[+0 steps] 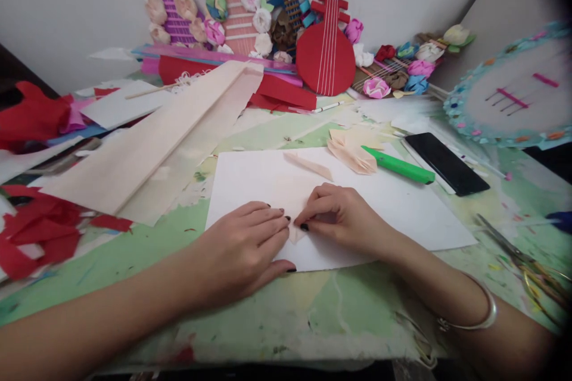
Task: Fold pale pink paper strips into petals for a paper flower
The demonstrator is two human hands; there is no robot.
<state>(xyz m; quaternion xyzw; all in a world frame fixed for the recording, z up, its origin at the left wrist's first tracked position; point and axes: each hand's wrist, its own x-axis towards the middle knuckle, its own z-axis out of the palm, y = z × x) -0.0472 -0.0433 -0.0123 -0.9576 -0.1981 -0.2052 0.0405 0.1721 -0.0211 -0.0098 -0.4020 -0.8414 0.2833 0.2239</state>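
Observation:
My left hand [243,250] and my right hand [339,214] meet over a white sheet [415,208] on the green table. Both pinch a small pale peach paper piece [295,232] between their fingertips, pressing it on the sheet. The fingers of each hand are closed together. A folded peach strip [308,165] lies on the sheet just beyond my hands. A fan-folded peach paper [353,152] rests farther back beside a green pen-shaped tool [400,168]. A bangle [480,315] circles my right wrist.
A long peach crepe sheet [156,137] stretches to the left. Red paper scraps [36,238] lie at the left edge. A black phone [447,162] and scissors [522,262] sit to the right. Paper flowers and a red paper guitar [325,53] line the back wall.

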